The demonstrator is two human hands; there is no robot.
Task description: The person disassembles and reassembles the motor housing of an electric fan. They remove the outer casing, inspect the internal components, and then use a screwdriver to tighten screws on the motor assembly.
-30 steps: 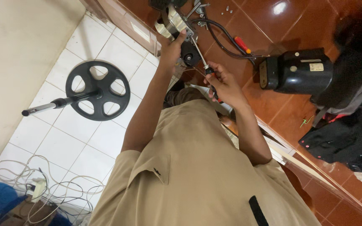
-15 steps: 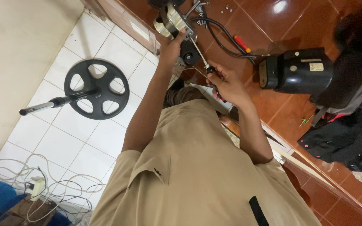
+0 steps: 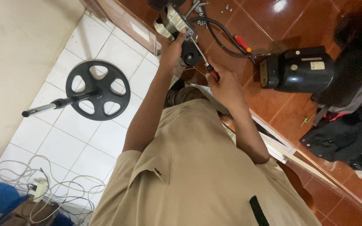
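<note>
Motor assembly (image 3: 177, 21) under left grip (image 3: 170, 52), screwdriver (image 3: 201, 53) in right grip (image 3: 227, 86); motor housing (image 3: 298, 69) right of right grip, round base (image 3: 98, 90) on floor left of left grip.

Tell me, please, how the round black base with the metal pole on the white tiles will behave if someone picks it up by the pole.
The round black base looks thick and solid, so it is probably heavy and stiff, not floppy. It lies tipped on the white tiles with its metal pole sideways, so lifted by the pole's end it would likely swing down, base first.
</note>
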